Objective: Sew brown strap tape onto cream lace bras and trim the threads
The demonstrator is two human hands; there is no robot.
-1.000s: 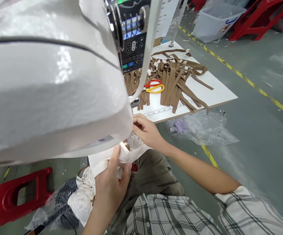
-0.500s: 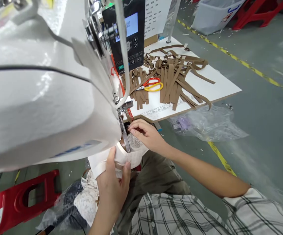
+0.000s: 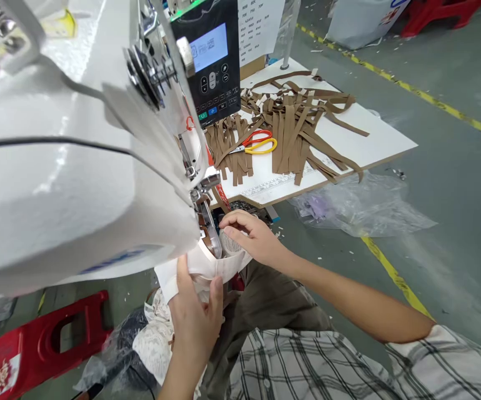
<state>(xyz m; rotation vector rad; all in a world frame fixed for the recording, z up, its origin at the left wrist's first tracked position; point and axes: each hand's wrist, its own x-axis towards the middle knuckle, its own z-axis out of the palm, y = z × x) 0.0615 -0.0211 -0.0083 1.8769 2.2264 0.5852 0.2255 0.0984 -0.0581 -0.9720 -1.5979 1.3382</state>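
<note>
A white bra (image 3: 229,269) with a lace cup lies around the metal arm (image 3: 214,239) under the head of a white sewing machine (image 3: 74,194). My left hand (image 3: 195,314) grips its near edge, thumb and fingers on either side of the cloth. My right hand (image 3: 254,236) is at the far right side of the cup, its fingers curled together on the lace edge; the fingertips are partly hidden behind the cup and the arm. A piece of brown material shows beside the metal arm.
Brown straps (image 3: 290,133) and scissors (image 3: 259,143) with red and yellow handles lie on a white board (image 3: 374,139). A control panel (image 3: 211,66) stands behind the machine head. White lace pieces (image 3: 155,344) hang below left, near a red stool (image 3: 44,344).
My viewpoint has shifted slightly, so the machine head appears farther left. Both hands keep nearly the same hold on the bra.
</note>
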